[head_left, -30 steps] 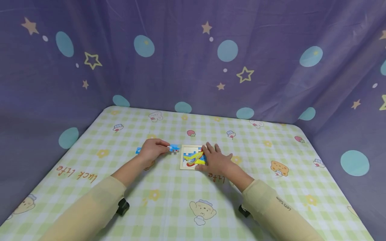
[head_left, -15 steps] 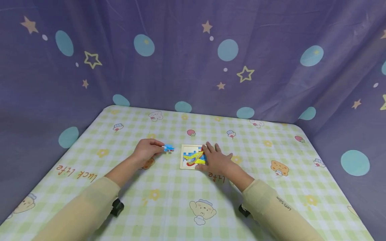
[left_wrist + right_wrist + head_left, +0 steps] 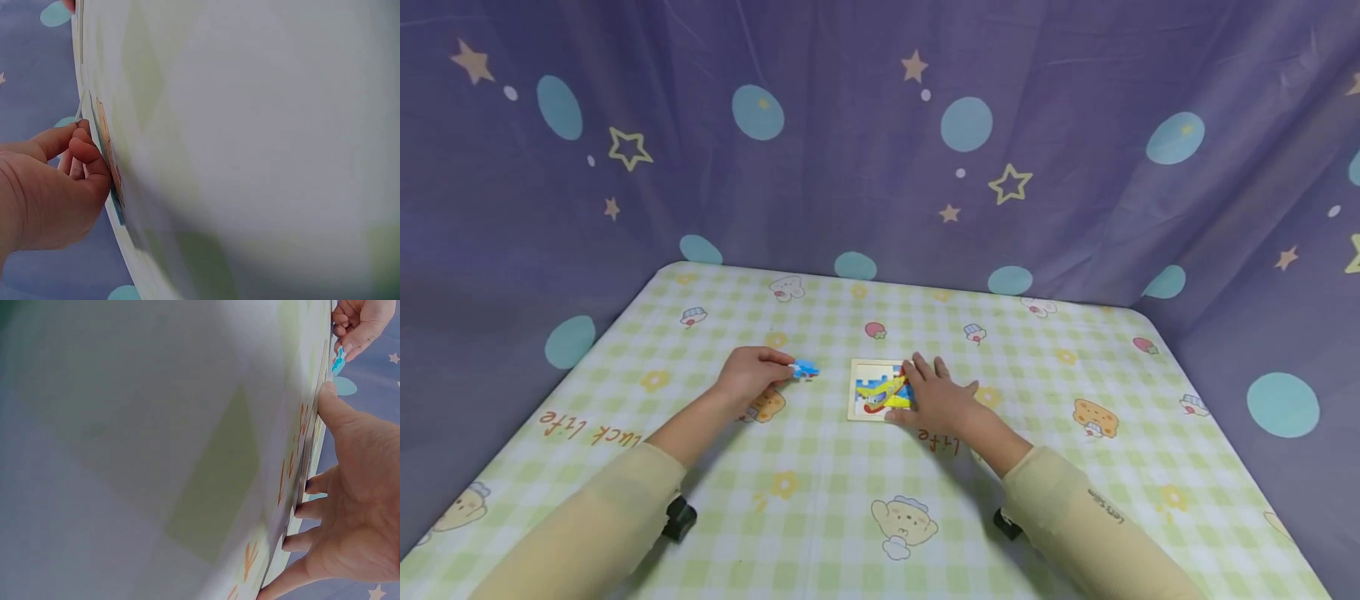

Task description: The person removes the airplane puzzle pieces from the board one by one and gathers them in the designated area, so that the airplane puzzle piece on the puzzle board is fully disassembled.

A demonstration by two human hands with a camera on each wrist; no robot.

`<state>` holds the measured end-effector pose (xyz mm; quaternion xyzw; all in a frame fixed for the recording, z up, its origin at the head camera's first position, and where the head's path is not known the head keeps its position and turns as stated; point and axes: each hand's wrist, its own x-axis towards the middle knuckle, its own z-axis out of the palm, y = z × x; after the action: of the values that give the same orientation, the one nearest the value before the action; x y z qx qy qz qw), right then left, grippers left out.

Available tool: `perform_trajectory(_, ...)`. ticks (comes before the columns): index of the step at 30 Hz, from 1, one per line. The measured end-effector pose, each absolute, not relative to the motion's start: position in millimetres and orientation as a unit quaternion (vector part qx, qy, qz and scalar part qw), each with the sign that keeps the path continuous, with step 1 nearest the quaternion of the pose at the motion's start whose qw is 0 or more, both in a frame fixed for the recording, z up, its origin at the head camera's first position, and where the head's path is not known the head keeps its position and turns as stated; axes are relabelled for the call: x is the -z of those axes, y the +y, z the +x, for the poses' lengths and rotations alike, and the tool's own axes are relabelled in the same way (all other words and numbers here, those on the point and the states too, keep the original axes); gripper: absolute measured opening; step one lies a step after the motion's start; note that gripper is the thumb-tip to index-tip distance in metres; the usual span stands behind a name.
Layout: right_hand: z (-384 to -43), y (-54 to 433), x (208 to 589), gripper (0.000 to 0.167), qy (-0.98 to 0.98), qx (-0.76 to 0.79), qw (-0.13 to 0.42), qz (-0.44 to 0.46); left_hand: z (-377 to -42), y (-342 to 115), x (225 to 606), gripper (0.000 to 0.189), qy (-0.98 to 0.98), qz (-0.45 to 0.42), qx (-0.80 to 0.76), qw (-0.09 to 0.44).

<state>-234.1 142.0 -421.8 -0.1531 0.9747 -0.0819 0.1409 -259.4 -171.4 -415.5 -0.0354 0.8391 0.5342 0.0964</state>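
In the head view my left hand pinches a blue jigsaw piece between thumb and fingertips, left of the puzzle tray. Seen edge-on in the left wrist view, that piece is a thin pale strip. The shallow wooden tray holds a partly assembled picture of a yellow and red aeroplane; its pale base shows at the upper left. My right hand rests on the tray's right side with fingers spread, hiding that part. A flat blue-edged piece lies on the table beneath my left hand in the left wrist view.
A checked tablecloth with printed flowers, cakes and bears covers the table. Purple curtains with stars and dots stand behind it and at both sides. A black strap device sits at my left wrist.
My left hand has drawn left, away from the tray, carrying the blue jigsaw piece. It now covers the loose blue piece seen earlier at its left. My right hand stays put.
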Motion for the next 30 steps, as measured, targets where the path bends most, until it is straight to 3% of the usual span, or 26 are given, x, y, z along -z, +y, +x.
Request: perform_trajectory(30, -234.0, 141.8, 419.6, 0.102, 0.976, 0.086, 0.140, -0.146, -259.9, -182.2, 416.1, 0.026, 0.841, -0.035, -0.533, 0.088)
